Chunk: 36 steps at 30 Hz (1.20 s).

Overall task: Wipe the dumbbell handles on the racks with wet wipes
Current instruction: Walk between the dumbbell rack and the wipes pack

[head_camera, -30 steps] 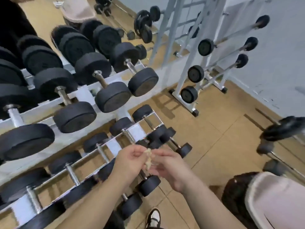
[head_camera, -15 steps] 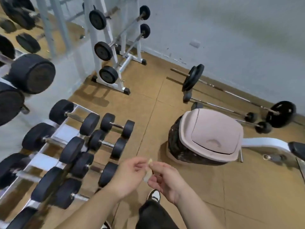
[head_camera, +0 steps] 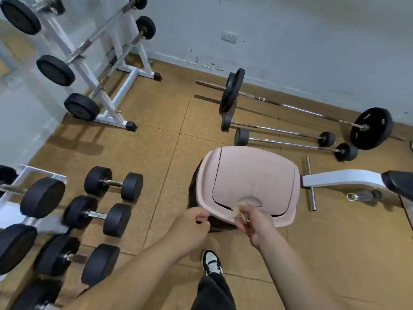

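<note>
- Right hand (head_camera: 253, 223) is pinching a soiled wipe (head_camera: 237, 210) at the bin (head_camera: 252, 173); disposal seems underway.
- Left hand (head_camera: 190, 229) is curling, seemingly empty.
- Dumbbells (head_camera: 98, 215) left unwiped: cannot tell.
</note>
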Each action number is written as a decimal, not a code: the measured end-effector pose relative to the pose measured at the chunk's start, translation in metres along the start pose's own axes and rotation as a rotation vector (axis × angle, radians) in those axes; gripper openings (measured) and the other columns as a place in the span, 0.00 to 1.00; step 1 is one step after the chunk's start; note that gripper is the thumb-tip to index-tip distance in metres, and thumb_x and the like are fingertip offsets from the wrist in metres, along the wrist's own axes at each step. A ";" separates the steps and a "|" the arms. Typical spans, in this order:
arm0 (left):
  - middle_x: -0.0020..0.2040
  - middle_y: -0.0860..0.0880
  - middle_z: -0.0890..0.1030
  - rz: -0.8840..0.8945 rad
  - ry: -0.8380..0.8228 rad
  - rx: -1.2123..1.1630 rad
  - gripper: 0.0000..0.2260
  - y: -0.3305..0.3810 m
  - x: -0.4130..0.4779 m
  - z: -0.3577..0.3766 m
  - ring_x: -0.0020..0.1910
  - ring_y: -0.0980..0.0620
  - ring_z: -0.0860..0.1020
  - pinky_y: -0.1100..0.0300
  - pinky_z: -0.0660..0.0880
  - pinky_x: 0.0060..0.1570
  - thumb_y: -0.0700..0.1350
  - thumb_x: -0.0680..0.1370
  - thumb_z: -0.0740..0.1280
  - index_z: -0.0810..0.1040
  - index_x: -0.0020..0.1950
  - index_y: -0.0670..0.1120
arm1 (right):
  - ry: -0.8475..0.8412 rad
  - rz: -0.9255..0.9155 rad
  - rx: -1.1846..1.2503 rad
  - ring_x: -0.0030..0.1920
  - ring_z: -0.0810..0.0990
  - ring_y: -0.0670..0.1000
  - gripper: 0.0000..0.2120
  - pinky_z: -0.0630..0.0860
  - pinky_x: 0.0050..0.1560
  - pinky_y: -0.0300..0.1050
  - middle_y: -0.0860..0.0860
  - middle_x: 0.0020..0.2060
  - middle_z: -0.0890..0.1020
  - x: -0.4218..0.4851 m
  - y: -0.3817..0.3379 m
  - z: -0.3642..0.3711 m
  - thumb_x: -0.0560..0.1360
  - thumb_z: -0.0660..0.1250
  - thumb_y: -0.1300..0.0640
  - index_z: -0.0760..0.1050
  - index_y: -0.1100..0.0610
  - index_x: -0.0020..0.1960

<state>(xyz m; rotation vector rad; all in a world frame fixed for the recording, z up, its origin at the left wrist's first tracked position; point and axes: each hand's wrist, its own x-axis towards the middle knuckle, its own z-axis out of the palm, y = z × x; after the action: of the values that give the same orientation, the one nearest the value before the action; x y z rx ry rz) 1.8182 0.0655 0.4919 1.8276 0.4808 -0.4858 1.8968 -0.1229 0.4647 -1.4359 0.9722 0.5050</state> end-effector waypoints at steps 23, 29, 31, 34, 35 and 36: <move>0.63 0.52 0.79 -0.366 0.144 -0.029 0.16 0.063 0.150 0.131 0.56 0.54 0.79 0.60 0.76 0.58 0.44 0.81 0.64 0.76 0.70 0.50 | -0.390 0.079 -0.936 0.57 0.77 0.56 0.12 0.75 0.58 0.49 0.52 0.56 0.80 0.226 -0.082 -0.038 0.78 0.67 0.58 0.80 0.51 0.61; 0.61 0.56 0.77 -0.388 0.278 -0.212 0.17 0.064 0.117 0.101 0.57 0.53 0.78 0.64 0.76 0.55 0.45 0.83 0.65 0.75 0.71 0.53 | -0.366 -0.081 -1.422 0.75 0.66 0.63 0.35 0.68 0.73 0.56 0.59 0.79 0.62 0.218 -0.087 -0.001 0.76 0.67 0.52 0.61 0.56 0.81; 0.61 0.55 0.77 -0.364 0.304 -0.236 0.16 0.062 0.096 0.087 0.61 0.53 0.77 0.59 0.76 0.62 0.45 0.83 0.64 0.75 0.71 0.52 | -0.426 -0.153 -1.491 0.63 0.78 0.60 0.18 0.75 0.65 0.53 0.60 0.67 0.78 0.206 -0.081 0.016 0.80 0.63 0.58 0.76 0.60 0.68; 0.58 0.55 0.80 -0.340 0.421 -0.271 0.13 0.047 0.052 0.064 0.59 0.54 0.78 0.63 0.72 0.60 0.45 0.82 0.65 0.79 0.65 0.51 | -0.513 -0.238 -1.443 0.48 0.79 0.55 0.08 0.78 0.61 0.52 0.60 0.52 0.83 0.155 -0.056 0.050 0.81 0.63 0.58 0.79 0.60 0.51; 0.57 0.54 0.80 -0.340 0.457 -0.289 0.12 0.041 0.039 0.058 0.58 0.54 0.78 0.64 0.72 0.59 0.44 0.81 0.65 0.80 0.64 0.50 | -0.523 -0.281 -1.406 0.49 0.79 0.55 0.08 0.78 0.59 0.52 0.58 0.50 0.82 0.135 -0.046 0.060 0.81 0.62 0.58 0.78 0.60 0.50; 0.56 0.54 0.81 -0.337 0.484 -0.308 0.10 0.033 0.024 0.053 0.58 0.54 0.78 0.65 0.72 0.56 0.44 0.81 0.65 0.80 0.62 0.50 | -0.546 -0.323 -1.390 0.49 0.80 0.56 0.08 0.78 0.56 0.51 0.56 0.48 0.82 0.114 -0.035 0.071 0.81 0.62 0.58 0.78 0.59 0.49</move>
<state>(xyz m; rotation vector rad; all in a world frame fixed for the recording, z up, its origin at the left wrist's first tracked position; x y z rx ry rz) 1.8517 0.0079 0.4895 1.5612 1.1427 -0.1706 2.0045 -0.0883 0.3850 -2.3822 -0.2165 1.3718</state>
